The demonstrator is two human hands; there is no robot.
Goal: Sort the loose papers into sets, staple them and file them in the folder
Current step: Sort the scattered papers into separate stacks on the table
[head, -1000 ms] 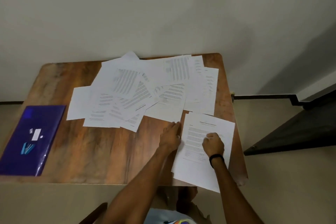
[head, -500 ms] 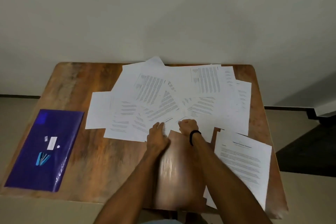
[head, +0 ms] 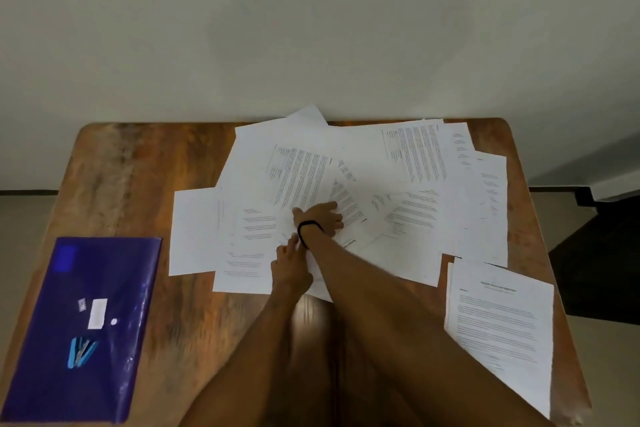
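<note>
Wooden worktop (head: 138,184) is covered at centre and rear by overlapping loose papers (head: 429,225). On the pile the right hand (head: 322,218) is laid flat, grip apart. Just beside it the left hand (head: 291,269) is placed, fingers extended onto a sheet, nothing clamped. A separate stack (head: 502,322) is noted front right, a purple folder (head: 104,288) front left.

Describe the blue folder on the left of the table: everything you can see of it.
The folder is dark blue-violet, glossy, plastic by its look, and lies flat and closed on the wooden table at its near left corner, slightly skewed. It shows a white label, a small white dot and light-blue strips; whether they lie on it or inside is unclear. It lies apart from the loose papers, and neither hand touches it.
</note>
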